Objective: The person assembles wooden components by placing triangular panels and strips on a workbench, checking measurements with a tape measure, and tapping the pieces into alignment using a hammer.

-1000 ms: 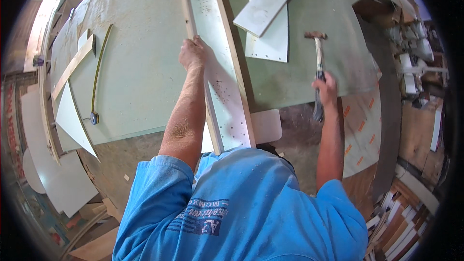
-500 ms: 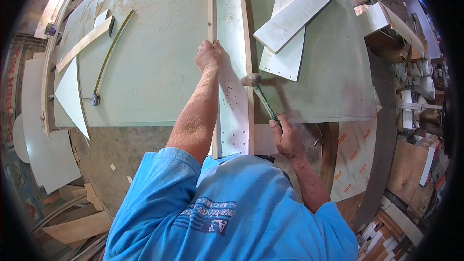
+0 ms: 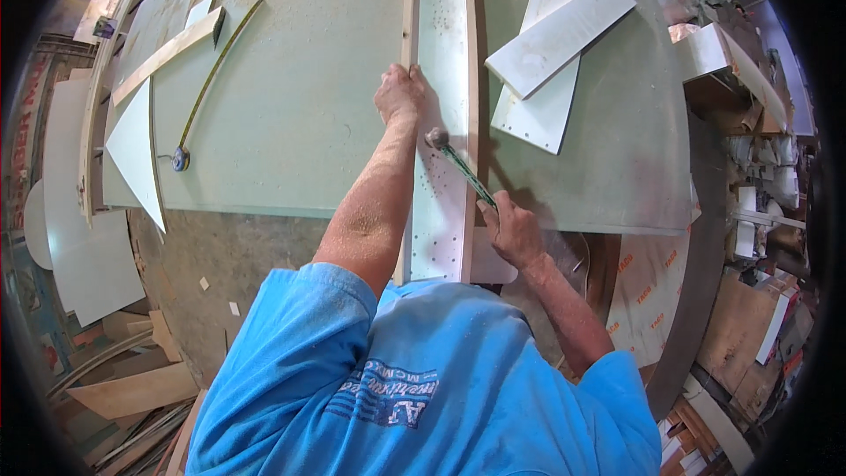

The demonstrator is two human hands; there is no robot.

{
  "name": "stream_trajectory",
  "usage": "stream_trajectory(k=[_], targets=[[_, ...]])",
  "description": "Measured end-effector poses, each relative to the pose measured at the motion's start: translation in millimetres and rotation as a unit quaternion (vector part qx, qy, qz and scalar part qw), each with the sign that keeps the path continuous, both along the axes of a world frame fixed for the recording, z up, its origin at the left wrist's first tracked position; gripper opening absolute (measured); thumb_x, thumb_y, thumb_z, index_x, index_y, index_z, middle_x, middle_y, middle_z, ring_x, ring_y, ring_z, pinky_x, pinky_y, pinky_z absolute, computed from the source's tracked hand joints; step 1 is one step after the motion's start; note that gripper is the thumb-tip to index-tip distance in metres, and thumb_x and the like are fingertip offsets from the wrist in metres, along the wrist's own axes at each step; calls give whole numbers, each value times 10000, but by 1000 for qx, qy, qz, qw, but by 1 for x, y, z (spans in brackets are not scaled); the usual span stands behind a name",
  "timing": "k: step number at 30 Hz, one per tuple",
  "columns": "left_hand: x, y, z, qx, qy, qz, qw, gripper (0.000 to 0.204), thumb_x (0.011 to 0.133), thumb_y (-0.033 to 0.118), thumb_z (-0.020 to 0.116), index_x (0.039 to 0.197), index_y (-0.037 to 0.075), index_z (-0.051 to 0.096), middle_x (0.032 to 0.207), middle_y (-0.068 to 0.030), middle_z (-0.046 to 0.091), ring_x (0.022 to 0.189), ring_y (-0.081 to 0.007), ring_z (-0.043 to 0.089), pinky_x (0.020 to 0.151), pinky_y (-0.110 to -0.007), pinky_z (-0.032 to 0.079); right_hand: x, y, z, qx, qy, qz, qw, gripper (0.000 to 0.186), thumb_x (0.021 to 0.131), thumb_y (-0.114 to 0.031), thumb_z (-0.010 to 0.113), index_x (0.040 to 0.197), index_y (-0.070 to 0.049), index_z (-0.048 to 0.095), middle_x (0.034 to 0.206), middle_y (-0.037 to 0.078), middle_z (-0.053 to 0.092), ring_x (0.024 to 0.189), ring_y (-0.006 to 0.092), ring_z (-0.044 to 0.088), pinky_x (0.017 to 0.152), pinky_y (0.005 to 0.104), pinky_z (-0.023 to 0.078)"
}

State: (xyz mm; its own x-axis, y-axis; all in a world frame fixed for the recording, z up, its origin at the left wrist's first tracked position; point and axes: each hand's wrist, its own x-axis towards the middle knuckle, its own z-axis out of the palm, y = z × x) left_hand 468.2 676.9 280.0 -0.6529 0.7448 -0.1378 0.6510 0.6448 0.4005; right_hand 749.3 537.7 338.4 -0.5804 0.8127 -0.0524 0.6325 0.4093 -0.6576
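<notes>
A long white board with rows of small dark holes stretches away from my waist. Pale wooden strips edge it, a left strip and a right strip. My left hand is closed around the left strip; whether a nail is also between its fingers is hidden. In my right hand is a hammer, gripped by its worn green handle. The hammer's head hangs over the white board, a short way from my left hand and apart from it.
Left on the pale green tabletop lie an extended tape measure, a curved wooden piece and a white triangular panel. Two white boards overlap at right. Offcuts are piled on the floor at lower left.
The hammer has swung leftward, its head passing from the right strip to above the white board. My left hand keeps its hold on the left strip. The whole view has shifted slightly.
</notes>
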Motion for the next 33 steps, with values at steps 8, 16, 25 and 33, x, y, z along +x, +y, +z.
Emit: stream_trajectory(k=[8,16,25,33], targets=[[-6,13,-4,61,-21,8,998,399,1032,434,524,1041,43,605,1048,-205,673,1006,-401,683,895,-510,530,-11,53,30,8,101,-100,990,265,1066,-288,549,1037,-30,497,723,244,620,715,489,643,579,537,470],[-22,68,-6,83,-42,29,995,366,1036,407,536,1026,46,598,1042,-201,663,974,-404,682,892,-505,534,-61,196,-1,60,97,-137,984,259,1077,-284,517,1042,-28,506,749,266,640,742,495,650,588,552,459],[-33,109,7,64,-46,30,996,327,1050,358,537,1028,35,579,1009,-203,644,909,-380,705,822,-482,584,-164,385,7,191,100,-172,961,321,1089,-348,476,1023,-36,515,791,289,662,789,511,658,590,571,488],[-35,118,-2,57,-21,24,998,336,1050,363,541,1000,32,567,959,-197,646,852,-363,714,762,-462,595,-199,430,32,299,205,-220,906,321,1097,-316,453,1015,-10,502,755,258,675,711,431,711,538,506,542]])
